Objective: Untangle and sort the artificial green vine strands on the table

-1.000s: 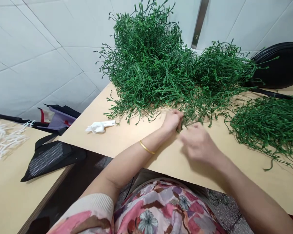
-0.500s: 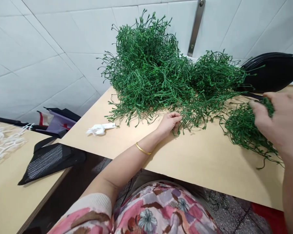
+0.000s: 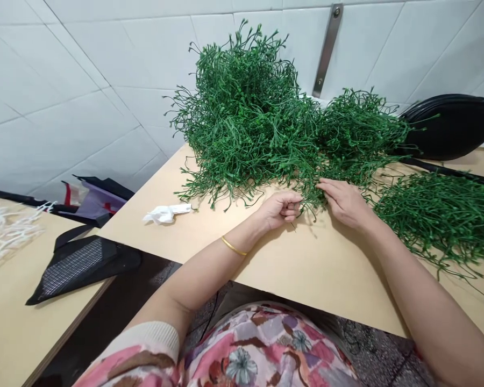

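Observation:
A big heap of green plastic sprigs (image 3: pixel 250 118) lies on the tan table (image 3: pixel 331 269) against the tiled wall. My left hand (image 3: pixel 280 208), with a gold bangle on its wrist, pinches thin green stems at the heap's front edge. My right hand (image 3: pixel 342 200) reaches into the same edge just to the right, its fingers on the stems. A flatter pile of green sprigs (image 3: pixel 443 215) lies on the table to the right of my right arm.
A crumpled white scrap (image 3: pixel 165 213) lies left of the heap. A black rounded object (image 3: pixel 454 126) stands at the back right. On a second table to the left lie a black mesh bag (image 3: pixel 80 266) and white plastic pieces (image 3: pixel 4 231).
My right hand went out to the right-hand pile, then came back to the front edge of the big heap. The left hand stayed at the heap and closed on stems.

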{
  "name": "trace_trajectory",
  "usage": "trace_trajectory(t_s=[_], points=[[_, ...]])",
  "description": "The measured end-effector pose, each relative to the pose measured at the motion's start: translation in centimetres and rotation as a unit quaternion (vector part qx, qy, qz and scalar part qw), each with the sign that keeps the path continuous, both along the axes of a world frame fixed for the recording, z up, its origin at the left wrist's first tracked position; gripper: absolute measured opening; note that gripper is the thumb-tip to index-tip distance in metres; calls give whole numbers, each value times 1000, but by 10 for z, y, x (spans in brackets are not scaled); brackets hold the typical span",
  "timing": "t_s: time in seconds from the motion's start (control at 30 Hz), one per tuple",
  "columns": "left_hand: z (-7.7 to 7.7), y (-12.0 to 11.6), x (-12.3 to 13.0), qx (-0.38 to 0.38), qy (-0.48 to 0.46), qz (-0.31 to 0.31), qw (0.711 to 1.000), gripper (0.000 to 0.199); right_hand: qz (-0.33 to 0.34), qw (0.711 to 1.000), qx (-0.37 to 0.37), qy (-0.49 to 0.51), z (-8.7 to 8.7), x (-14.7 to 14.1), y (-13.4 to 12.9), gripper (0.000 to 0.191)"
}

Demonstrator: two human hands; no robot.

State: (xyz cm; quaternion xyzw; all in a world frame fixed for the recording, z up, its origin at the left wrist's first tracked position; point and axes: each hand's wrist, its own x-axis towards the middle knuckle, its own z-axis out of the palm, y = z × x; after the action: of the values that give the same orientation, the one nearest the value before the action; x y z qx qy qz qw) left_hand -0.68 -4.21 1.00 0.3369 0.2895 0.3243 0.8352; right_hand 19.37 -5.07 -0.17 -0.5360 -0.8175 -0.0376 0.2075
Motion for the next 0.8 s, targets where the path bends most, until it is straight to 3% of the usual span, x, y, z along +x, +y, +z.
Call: trace_trajectory(t_s=[0.1, 0.17, 0.4, 0.57, 0.67, 0.8], points=[[-1, 3, -4, -35, -64, -47, 996, 16, 0, 1000, -5, 14, -11, 10, 20, 37], [-1, 5, -5, -28, -99, -44, 994, 13, 8, 999, 3, 48, -13, 12, 26, 36], [13, 15, -18, 39, -152, 91, 983, 15, 28, 990, 38, 135, -16, 16, 27, 31], [11, 10, -14, 167, 13, 90, 982, 18, 19, 983, 38, 177, -8, 13, 19, 26], [6, 2, -7, 251, 140, 56, 956, 16, 1, 981, 33, 190, 2, 7, 10, 23], [8, -6, -2, 319, 218, 30, 922, 11, -55, 985, 66, 151, 16, -2, -2, 18]])
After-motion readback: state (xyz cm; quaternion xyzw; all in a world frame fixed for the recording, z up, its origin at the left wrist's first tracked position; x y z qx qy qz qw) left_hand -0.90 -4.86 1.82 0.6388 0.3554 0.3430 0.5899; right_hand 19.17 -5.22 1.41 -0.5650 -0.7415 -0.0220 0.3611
